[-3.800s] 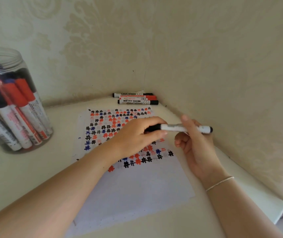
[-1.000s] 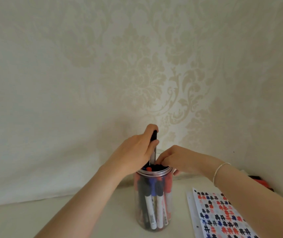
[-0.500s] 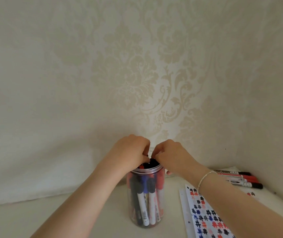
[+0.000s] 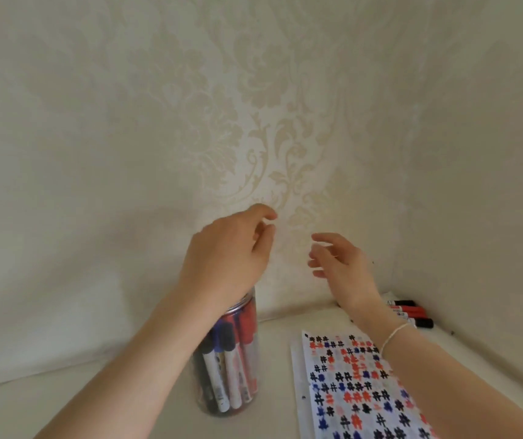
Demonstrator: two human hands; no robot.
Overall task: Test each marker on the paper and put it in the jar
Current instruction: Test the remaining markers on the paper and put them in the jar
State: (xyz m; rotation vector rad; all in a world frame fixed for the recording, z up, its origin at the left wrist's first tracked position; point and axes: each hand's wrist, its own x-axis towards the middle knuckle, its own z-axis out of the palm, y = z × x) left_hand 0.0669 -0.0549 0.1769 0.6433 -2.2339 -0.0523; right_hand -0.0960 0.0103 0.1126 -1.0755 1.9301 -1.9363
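Two bare hands raised above the tabletop (image 4: 127,403), both holding nothing. Left hand (image 4: 228,251) over the mouth of the jar, fingers (image 4: 264,215) loosely curled and released, wrist covering part of the rim. Right hand (image 4: 342,264) a little to the right, apart from the left, fingers (image 4: 323,239) relaxed and spread toward the wall, grasping nothing; thin white bracelet (image 4: 394,332) on its wrist. Clear plastic jar (image 4: 231,369) upright on the tabletop, near the wall, packed with whiteboard markers (image 4: 222,365) standing cap-up, caps black, blue and red. Just right of the jar, flat on the tabletop, sheet of squared paper (image 4: 358,391) covered in rows of small hash marks in black, red and blue, its right part hidden under the right forearm. Beyond the paper, in the far right corner by the wall, three more loose markers (image 4: 412,313) lying side by side, one black-capped at the back, one red in the middle, one black-capped at the front, their left ends hidden behind the right wrist. Behind everything, cream wallpaper (image 4: 253,122) with a pale damask pattern, meeting a second wall at the right.
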